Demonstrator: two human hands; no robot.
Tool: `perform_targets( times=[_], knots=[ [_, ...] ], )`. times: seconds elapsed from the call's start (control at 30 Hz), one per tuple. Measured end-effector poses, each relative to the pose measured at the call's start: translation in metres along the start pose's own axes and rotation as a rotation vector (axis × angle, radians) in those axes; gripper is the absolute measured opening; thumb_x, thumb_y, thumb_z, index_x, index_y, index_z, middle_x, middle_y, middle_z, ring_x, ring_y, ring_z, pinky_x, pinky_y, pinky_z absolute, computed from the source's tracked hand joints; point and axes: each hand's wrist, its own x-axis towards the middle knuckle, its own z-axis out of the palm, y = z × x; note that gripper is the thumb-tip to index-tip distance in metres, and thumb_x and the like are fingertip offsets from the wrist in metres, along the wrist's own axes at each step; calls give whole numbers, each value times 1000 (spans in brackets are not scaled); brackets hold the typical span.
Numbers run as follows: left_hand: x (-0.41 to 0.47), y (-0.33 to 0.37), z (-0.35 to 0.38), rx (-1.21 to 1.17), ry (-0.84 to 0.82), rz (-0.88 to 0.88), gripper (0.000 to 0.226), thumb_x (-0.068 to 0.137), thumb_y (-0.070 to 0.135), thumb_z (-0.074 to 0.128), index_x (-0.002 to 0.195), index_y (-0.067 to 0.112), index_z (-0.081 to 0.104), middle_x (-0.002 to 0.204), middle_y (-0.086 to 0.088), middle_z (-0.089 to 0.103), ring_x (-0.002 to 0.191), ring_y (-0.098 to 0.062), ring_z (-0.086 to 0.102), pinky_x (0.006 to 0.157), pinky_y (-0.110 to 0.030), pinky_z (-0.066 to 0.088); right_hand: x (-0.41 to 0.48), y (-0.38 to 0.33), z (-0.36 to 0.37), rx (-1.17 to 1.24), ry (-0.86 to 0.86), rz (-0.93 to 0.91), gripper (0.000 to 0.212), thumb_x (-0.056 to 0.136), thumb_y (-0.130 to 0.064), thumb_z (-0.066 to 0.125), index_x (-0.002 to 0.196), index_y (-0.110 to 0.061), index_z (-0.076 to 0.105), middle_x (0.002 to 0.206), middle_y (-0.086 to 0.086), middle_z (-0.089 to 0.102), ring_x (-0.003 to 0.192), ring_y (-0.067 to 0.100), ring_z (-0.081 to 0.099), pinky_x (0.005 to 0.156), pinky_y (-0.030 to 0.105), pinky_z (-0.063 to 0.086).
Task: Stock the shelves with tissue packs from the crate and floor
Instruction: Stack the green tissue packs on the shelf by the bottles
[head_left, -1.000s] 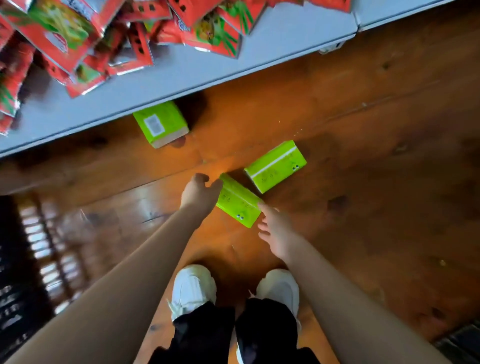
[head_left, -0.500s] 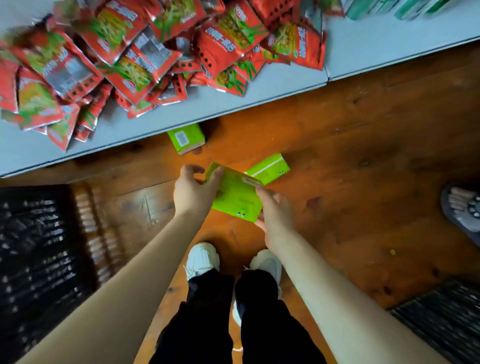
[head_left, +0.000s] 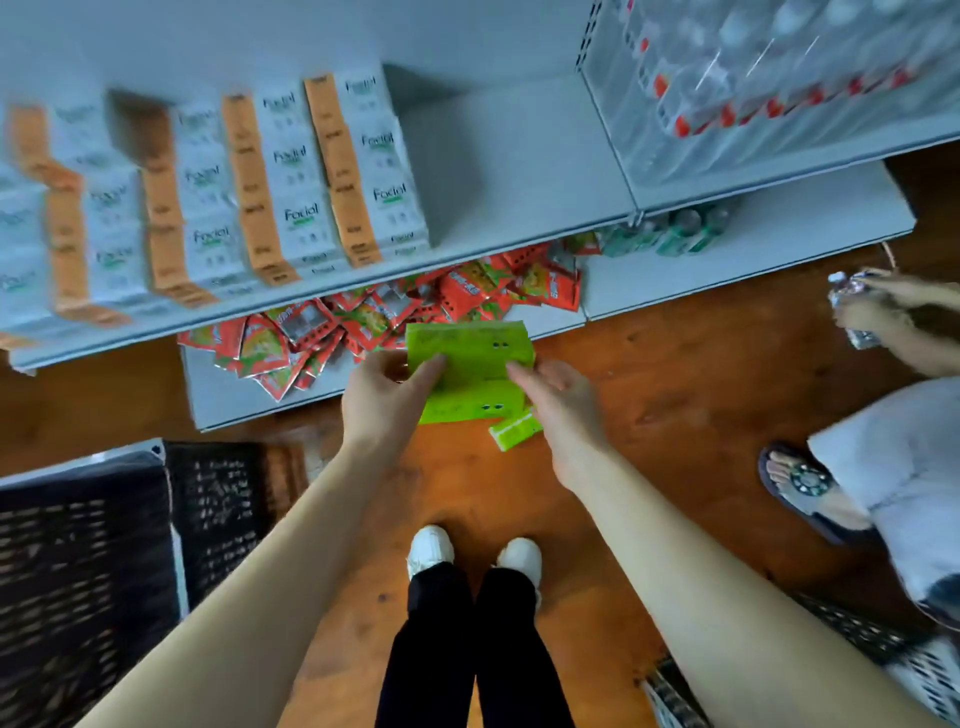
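A black crate (head_left: 88, 561) stands on the wooden floor (head_left: 675, 415) to the left of the white shoes (head_left: 430, 548). Further out, the left hand (head_left: 387, 402) and the right hand (head_left: 563, 410) grip a green tissue pack (head_left: 470, 364) between them, one at each side with the thumb on its top face, and a second green pack (head_left: 514, 434) lies on the floor just under the right hand. Behind are a low shelf (head_left: 223, 395) with red snack packets (head_left: 467, 296) and, higher, white Facial boxes (head_left: 296, 182).

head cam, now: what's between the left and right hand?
In the head view, the green tissue packs, apparently two together, fill the gap between the left hand and the right hand. Each hand holds an edge with its thumb on top.
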Motion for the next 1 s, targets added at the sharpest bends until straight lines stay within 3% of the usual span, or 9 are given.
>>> perform_targets(
  times=[0.1,0.2,0.33,0.4,0.53,0.63,0.73,0.9,1.0],
  knots=[
    [-20,47,-15,-64,63,42,59,65,53,71,93,1,62,79,-5,62,73,-21,54,64,-32,40,-22,-44,-4,-4,9,-100,13,84,-14,66,76,-18,58,72,-10,57,68,3,52,59,10,40],
    [-33,84,-25,-126,116,88,45,81,45,66,98,5,57,87,-3,59,79,-18,53,67,-28,36,-41,-81,-7,12,12,-198,11,84,-19,67,76,-14,60,69,-5,56,64,3,48,54,10,37],
    [-58,131,-38,-201,53,134,34,86,40,61,102,14,46,84,2,56,71,-12,54,54,-25,41,-61,-122,-11,9,21,-220,17,84,-29,66,73,-17,61,76,1,61,75,16,57,69,30,44],
    [-68,151,-46,-247,-11,158,32,85,31,65,103,15,43,88,-6,61,67,-12,57,47,-21,44,-69,-142,-13,11,8,-236,24,84,-31,66,66,-17,57,76,7,60,77,23,57,70,37,46],
    [-81,190,-69,-295,-8,229,36,71,34,77,94,22,52,96,-16,65,74,-22,62,63,-29,49,-85,-177,-17,-19,-61,-256,28,82,-36,66,67,-15,58,79,13,64,79,30,64,80,51,53],
    [-89,218,-85,-308,60,264,29,80,27,71,100,14,53,92,-14,62,69,-17,57,58,-27,44,-96,-198,-18,-24,-148,-255,25,83,-41,64,82,-16,63,88,9,69,81,27,67,75,43,54],
    [-100,243,-96,-385,150,279,36,78,30,73,100,10,53,88,-12,60,66,-15,55,57,-28,45,-108,-218,-12,21,-261,-224,36,84,-44,60,106,-14,58,103,8,68,93,22,66,73,34,52],
    [-110,277,-113,-418,191,289,31,82,30,70,98,9,52,77,-5,52,61,-14,50,51,-26,41,-126,-263,-4,84,-404,-276,40,86,-42,58,115,-14,55,107,8,67,93,22,65,81,35,51],
    [-103,291,-124,-441,193,275,34,82,36,67,92,6,53,74,-7,52,58,-16,50,45,-21,39,-130,-286,5,78,-466,-326,39,86,-38,59,117,-14,56,105,6,67,89,18,65,74,28,50]
  ],
)
